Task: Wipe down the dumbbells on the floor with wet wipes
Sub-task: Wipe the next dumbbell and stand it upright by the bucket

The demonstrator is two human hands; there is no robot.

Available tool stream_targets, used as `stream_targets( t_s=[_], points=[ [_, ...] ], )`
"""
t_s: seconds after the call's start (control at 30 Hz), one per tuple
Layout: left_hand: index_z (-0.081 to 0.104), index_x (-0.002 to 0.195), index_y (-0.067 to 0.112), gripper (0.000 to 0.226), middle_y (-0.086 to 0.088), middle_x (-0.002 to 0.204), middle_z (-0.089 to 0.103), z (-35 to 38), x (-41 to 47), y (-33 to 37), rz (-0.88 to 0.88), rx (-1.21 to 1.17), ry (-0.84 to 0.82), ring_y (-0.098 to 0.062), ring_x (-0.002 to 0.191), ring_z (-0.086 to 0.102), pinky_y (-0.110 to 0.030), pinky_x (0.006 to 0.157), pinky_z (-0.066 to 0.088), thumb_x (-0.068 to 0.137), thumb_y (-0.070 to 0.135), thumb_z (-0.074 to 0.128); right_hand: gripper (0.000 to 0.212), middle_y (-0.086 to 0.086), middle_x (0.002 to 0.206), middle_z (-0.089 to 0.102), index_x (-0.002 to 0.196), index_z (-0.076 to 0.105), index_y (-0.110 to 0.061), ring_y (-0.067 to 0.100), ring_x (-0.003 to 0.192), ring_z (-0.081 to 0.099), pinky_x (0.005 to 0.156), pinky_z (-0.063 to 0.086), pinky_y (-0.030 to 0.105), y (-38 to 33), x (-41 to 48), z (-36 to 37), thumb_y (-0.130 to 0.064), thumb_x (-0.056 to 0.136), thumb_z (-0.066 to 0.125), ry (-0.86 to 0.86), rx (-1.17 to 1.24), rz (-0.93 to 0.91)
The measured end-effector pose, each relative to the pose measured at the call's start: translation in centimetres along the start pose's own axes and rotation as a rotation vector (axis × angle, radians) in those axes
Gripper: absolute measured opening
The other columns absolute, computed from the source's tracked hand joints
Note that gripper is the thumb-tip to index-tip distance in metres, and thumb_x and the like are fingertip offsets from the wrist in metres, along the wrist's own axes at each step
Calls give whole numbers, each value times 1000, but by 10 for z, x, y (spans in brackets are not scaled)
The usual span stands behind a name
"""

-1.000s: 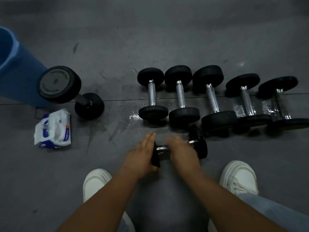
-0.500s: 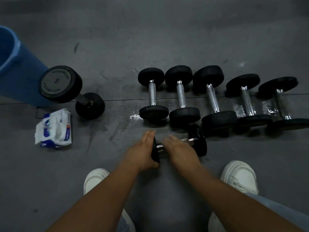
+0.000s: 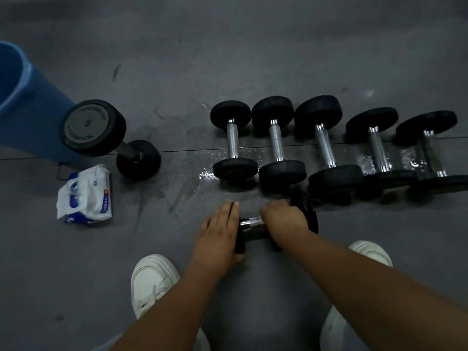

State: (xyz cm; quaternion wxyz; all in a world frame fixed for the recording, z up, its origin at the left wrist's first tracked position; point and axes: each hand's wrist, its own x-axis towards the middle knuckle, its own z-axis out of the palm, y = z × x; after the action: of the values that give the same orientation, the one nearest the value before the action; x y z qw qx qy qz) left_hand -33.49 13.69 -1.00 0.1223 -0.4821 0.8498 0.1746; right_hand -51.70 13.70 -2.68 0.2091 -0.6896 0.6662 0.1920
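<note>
I see a dark grey floor (image 3: 253,59), scuffed and streaked, with a wet sheen around the weights. At the far left stands a blue bin (image 3: 22,110). Leaning against it is a large dumbbell (image 3: 106,135), tilted, one black head up with faint lettering on its face, the other on the floor. To the right, a row of five dumbbells (image 3: 326,145) lies side by side, each with round black heads and a bright chrome handle, the handles running away from me; the two on the right look blurred by water glare.

Just in front of that row, between my white shoes (image 3: 152,282), lies a small dumbbell (image 3: 253,222) set crosswise, black heads and a short chrome bar. My left hand (image 3: 219,236) lies flat with fingers nearly straight against its left head, pressing rather than gripping. My right hand (image 3: 285,217) is curled over the bar next to the right head; whether it holds a wipe I cannot tell.

Near the bin, a white and blue pack of wet wipes (image 3: 84,195) lies on the floor, well apart from both hands.
</note>
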Motion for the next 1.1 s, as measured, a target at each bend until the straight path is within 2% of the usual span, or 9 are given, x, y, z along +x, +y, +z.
stream_targets(
  t_s=[0.2,0.37,0.47,0.6,0.7,0.83,0.9,0.97,1.1],
  points=[
    [2,155,24,123,2,162,8,-4,5,-14,12,-135,-152,-18,147,18,-37,114,29,64,62,76,37,5,119,59,117,55,-22,27,107,59,83,46,35,13,0,-4,-32,83,66,-250,-7,-130],
    [14,152,29,115,4,155,30,-5,9,-19,-20,-342,-163,-19,131,46,-31,100,43,63,52,84,35,8,113,61,107,61,-17,26,106,58,89,46,35,7,-15,5,-42,101,37,-66,518,45],
    [22,151,30,107,7,158,26,-11,14,-23,1,-408,-150,-17,137,39,-29,106,38,67,48,84,22,1,117,57,113,59,-22,19,119,51,90,45,32,-22,-33,19,-25,101,41,249,535,184],
    [34,146,28,86,10,156,19,-12,12,-18,106,-354,-72,-19,136,37,-33,104,42,74,45,78,27,-2,117,60,121,54,-30,20,107,60,81,47,32,-18,-36,12,-24,96,45,257,501,22],
    [25,152,27,88,10,162,8,-15,16,-17,58,-377,-113,-21,138,38,-37,107,41,80,42,73,40,-1,125,59,133,46,-30,19,114,57,87,48,32,-8,-35,11,-17,95,44,318,488,248],
    [0,157,26,114,10,163,-15,-19,22,-10,-5,-295,-210,-24,145,28,-45,110,38,74,44,78,43,-1,122,62,128,51,-31,20,110,59,83,49,32,-28,-28,-4,-17,88,52,229,475,-99],
    [-4,156,26,123,9,163,-16,-18,22,-8,-15,-232,-212,-25,146,26,-45,112,35,70,45,81,48,-2,120,66,128,54,-33,21,106,63,85,49,31,-8,-20,-8,-13,85,51,273,628,92],
    [-3,156,26,123,7,164,-13,-17,22,-8,-15,-204,-181,-27,144,29,-42,111,35,69,43,82,34,3,119,65,120,59,-24,23,108,61,86,48,32,-3,-19,-2,-12,92,43,286,489,260],
    [-2,157,26,121,9,164,-11,-13,28,-10,-5,-256,-168,-28,139,38,-41,106,41,69,38,81,27,4,119,62,119,58,-21,24,111,59,85,48,34,-30,-22,2,-22,99,40,216,429,-61]
  ],
)
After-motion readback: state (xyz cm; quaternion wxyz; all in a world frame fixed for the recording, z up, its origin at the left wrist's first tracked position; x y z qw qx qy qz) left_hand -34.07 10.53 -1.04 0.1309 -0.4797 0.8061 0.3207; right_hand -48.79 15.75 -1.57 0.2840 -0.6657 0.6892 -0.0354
